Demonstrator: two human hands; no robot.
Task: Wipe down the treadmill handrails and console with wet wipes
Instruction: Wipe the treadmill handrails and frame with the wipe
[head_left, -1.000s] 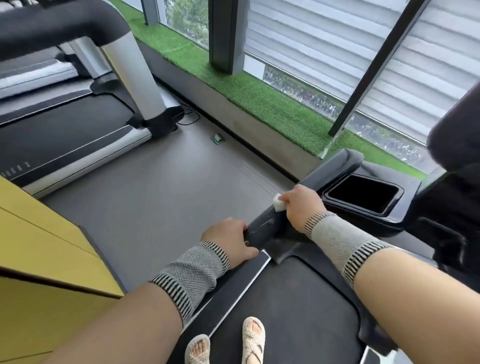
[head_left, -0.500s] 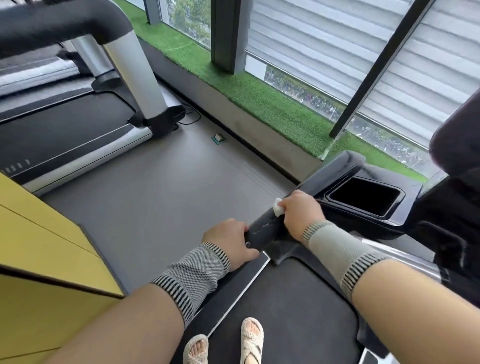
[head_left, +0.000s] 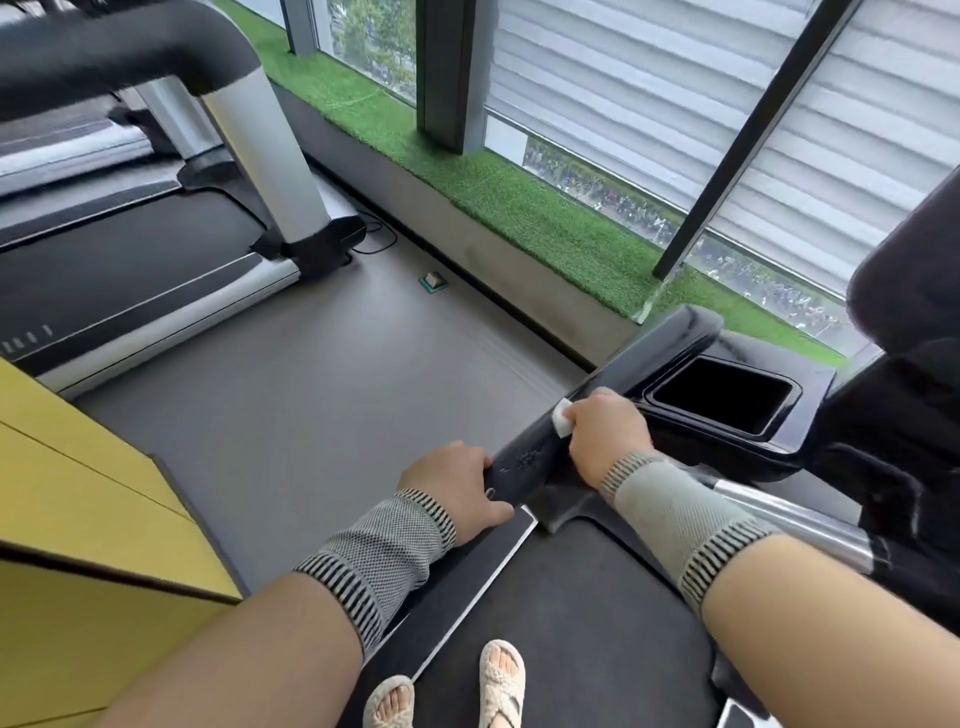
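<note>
Our right hand (head_left: 608, 436) curls around the black handrail (head_left: 524, 460), pressing a white wipe (head_left: 562, 425) at its ten o'clock edge; our left hand (head_left: 457, 486) grips the rail's near end, at seven o'clock from the wipe.

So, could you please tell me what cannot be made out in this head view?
- Wet wipe: mostly covered by the right hand.
- Left hand fingers: wrapped behind the handrail.
- Console: cut off by the right edge.
- Handrail markings: too small.
</note>
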